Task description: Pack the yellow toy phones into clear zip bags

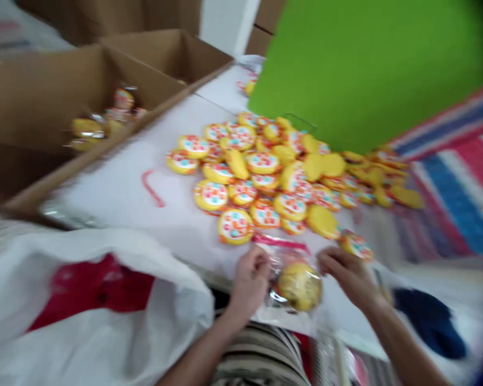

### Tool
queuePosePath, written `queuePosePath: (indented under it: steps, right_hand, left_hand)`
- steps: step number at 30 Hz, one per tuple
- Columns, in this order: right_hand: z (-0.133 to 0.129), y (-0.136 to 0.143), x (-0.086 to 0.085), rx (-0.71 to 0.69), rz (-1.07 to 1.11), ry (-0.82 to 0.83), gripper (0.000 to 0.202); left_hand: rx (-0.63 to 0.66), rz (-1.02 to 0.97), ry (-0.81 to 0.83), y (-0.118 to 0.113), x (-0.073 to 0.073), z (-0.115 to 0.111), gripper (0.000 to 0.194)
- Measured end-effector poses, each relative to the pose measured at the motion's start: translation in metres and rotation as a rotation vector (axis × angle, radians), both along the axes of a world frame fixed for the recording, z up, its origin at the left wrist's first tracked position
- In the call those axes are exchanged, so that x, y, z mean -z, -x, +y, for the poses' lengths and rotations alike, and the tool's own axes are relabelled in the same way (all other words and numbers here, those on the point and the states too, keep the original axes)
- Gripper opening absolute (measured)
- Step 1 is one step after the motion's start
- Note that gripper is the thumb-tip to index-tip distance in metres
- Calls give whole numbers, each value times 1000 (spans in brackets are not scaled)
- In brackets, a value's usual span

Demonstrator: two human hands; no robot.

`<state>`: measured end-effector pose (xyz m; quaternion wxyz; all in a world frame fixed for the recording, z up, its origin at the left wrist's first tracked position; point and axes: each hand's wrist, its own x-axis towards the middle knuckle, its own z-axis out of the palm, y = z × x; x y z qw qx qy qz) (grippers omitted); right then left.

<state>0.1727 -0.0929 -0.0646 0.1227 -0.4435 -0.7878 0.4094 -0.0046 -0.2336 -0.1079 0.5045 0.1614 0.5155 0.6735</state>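
Observation:
A clear plastic bag [280,243] with a pink strip along its top lies at the table's front edge. Inside it sits a round yellow piece [300,287], seen through shiny film. My left hand [251,276] is closed in a pinch on the bag's left edge. Close by the bag's right edge, my right hand [348,271] has its fingers bent and drawn together; blur hides what they hold, if anything. A yellow oval piece with a spotted face [357,246] lies just behind my right hand. The heap of similar yellow pieces [263,163] spreads behind the bag.
At left stands a cardboard box [140,126] containing several bagged pieces [90,131]. A curved red strip [152,188] lies on the white table [173,214]. A green panel [370,69] rises behind the heap. A white sack [169,300] is front left, dark blue cloth [429,321] right.

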Motion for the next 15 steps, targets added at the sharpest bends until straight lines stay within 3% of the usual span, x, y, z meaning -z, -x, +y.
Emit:
queuePosePath:
  steps: [4,7,12,15]
  right_hand:
    - [4,0,-10,22,19,201,31]
    - [-1,-3,-14,-8,47,112,27]
    - [-24,-3,-20,4,189,31,28]
    - [-27,7,-20,-78,225,44,30]
  left_hand:
    - [26,-179,-7,1,-6,5,15]
    - [62,-189,0,-4,-14,2,20]
    - [93,43,45,-5,-32,-16,17]
    - [26,329,116,20,-54,-37,16]
